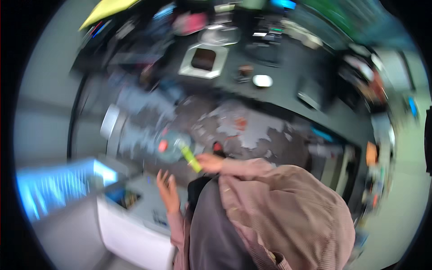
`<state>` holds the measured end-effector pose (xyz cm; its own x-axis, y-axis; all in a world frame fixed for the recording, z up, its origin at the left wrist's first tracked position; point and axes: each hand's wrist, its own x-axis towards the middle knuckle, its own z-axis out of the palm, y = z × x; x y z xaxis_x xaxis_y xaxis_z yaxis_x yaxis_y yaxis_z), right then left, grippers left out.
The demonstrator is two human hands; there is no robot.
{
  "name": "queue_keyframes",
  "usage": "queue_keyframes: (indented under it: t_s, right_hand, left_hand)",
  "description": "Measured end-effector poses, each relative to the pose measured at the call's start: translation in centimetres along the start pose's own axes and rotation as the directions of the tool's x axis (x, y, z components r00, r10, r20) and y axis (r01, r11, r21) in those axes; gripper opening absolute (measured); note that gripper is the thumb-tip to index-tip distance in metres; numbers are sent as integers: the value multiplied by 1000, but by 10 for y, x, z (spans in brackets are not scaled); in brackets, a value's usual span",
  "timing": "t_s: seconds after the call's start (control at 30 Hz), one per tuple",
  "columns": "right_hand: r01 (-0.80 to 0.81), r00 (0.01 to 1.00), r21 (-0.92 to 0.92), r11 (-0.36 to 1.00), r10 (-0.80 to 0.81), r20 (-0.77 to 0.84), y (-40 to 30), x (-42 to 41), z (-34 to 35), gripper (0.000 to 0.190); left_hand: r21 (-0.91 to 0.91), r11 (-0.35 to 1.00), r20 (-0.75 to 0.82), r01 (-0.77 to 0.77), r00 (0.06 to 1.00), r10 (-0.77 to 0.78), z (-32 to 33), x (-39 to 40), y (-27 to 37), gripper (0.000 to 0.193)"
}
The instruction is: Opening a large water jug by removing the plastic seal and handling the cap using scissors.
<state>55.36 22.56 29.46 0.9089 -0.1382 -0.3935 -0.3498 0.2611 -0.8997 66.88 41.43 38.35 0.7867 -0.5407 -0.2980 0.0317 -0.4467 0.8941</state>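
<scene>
My right hand (209, 163) is near the middle of the view, closed around a slim yellow-green object (191, 158), whose kind the blur hides. The object slants up and left from my fingers. Beyond its far end is a round, clear, bluish thing (173, 145), perhaps a container, with an orange-red spot (163, 145) at its left side; whether the two touch I cannot tell. To the left, my left hand (167, 190) is raised with its fingers apart and nothing in it. A small red thing (217, 146) shows just above my right wrist.
A dark counter (222, 79) runs across the top, bearing an octagonal white-rimmed tray (185, 65), a white round item (262, 80) and a dark flat object (308, 96). The floor (249, 128) is patchy grey. At lower left stands a white-sided cabinet (135, 233).
</scene>
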Motion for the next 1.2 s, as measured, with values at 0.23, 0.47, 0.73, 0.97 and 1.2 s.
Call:
queue_keyframes:
  t_s: [0.23, 0.47, 0.73, 0.97, 1.2]
  right_hand:
    - [49, 937, 35, 998, -34, -347, -38, -20, 14, 45]
    - [181, 629, 195, 964, 39, -777, -24, -81, 73, 52]
    - [294, 468, 107, 950, -46, -883, -16, -101, 130, 41]
    - [221, 607, 108, 969, -50, -793, -42, -87, 100, 41]
    - [129, 848, 239, 962, 18, -529, -34, -21, 74, 32]
  left_hand:
    - [135, 980, 621, -144, 783, 29, -3, 114, -36, 46]
    - [49, 822, 948, -568, 285, 140, 64, 189, 26, 42]
    - [-174, 723, 974, -669, -9, 226, 96, 116, 81, 39]
    - [-42, 743, 966, -668, 162, 200, 42, 127, 60, 39]
    - [301, 778, 767, -552, 625, 146, -49, 191, -68, 47]
